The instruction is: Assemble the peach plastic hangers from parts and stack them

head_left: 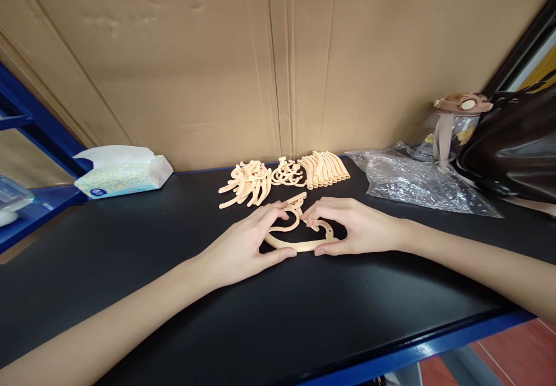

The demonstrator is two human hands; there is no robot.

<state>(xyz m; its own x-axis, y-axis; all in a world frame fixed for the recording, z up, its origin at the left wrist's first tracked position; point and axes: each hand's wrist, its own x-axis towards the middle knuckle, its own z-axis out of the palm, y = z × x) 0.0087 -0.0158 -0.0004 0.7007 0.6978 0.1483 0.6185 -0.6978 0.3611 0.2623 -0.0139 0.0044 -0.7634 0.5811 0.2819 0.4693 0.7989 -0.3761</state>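
Observation:
A cream plastic folding clothes hanger, made of curved parts, lies on the black tabletop in front of me. My left hand grips its left side, thumb along the near bar and fingers curled over the far side. My right hand holds its right end the same way, thumb at the near edge. Both sets of fingertips hide parts of the joints. Just beyond my hands lies a pile of loose curved hanger arms. Beside it are small hanger hooks and a neat row of hanger bars.
A tissue pack lies at the back left by a blue metal frame. To the right are a clear plastic bag, a drink bottle and a dark brown bag. Cardboard stands along the back.

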